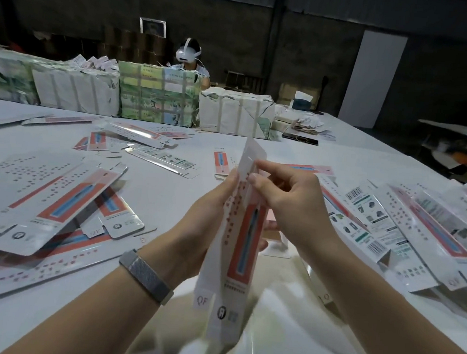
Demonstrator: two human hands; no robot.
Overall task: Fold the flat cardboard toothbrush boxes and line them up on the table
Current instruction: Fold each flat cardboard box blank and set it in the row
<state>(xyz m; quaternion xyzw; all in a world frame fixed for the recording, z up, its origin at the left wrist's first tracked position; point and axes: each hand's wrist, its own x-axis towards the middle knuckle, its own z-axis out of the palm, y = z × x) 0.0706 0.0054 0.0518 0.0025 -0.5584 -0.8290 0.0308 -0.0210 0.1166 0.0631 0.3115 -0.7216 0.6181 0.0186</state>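
Box status: long white cardboard toothbrush box with red-and-blue panel (243,233) held mid-air above the white table (152,195), centre-near. Long axis runs near-to-far, far end tipped up, logo end toward the camera. Left hand (210,211) grips its left edge; right hand (287,192) pinches the upper right edge. Flat box blanks (38,197) lie left, folded boxes (418,227) right.

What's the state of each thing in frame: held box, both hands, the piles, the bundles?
held box: off the table, roughly upright, partly opened, not yet folded shut
left hand: grips the box's left edge
right hand: pinches the box's upper part
flat boxes on the left: unfolded, loosely heaped
boxes on the right: lying side by side
wrapped bundles: strapped, paper torn in places
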